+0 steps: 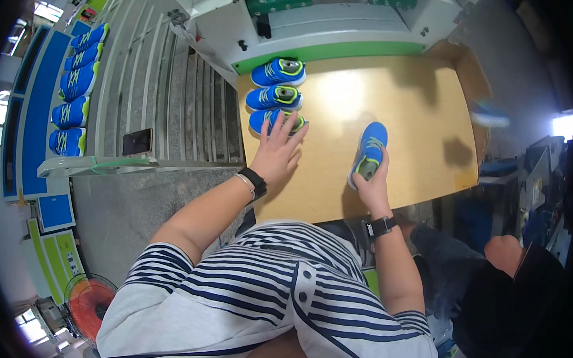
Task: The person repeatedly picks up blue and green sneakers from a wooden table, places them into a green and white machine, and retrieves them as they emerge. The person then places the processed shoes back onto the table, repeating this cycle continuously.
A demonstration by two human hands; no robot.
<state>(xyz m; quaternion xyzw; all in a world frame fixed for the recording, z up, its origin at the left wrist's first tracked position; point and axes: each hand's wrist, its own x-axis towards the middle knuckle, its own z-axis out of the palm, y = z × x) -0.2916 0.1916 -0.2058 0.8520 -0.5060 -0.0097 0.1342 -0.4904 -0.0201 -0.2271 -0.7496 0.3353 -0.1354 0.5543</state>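
Note:
My right hand (pixel 372 183) grips a blue sneaker (pixel 372 137) by its heel end, thumb at the collar, toe pointing away from me. The shoe has yellow-green laces and lining and a white sole. My left hand (pixel 277 154) is spread, fingertips over the nearest sneaker (pixel 258 120) of a short row at the left of the wooden tabletop (pixel 325 181); whether they press on it I cannot tell. Behind it in the row lie a middle sneaker (pixel 264 100) and a far sneaker (pixel 269 73), toes to the left.
A white machine (pixel 331 32) with green rollers borders the table's far side. To the left runs a slatted roller rack (pixel 168 97), with a phone (pixel 138 142) and several blue sneakers (pixel 80 80) beyond. A fan (pixel 89 305) stands lower left. Another person (pixel 486 290) is close at my right.

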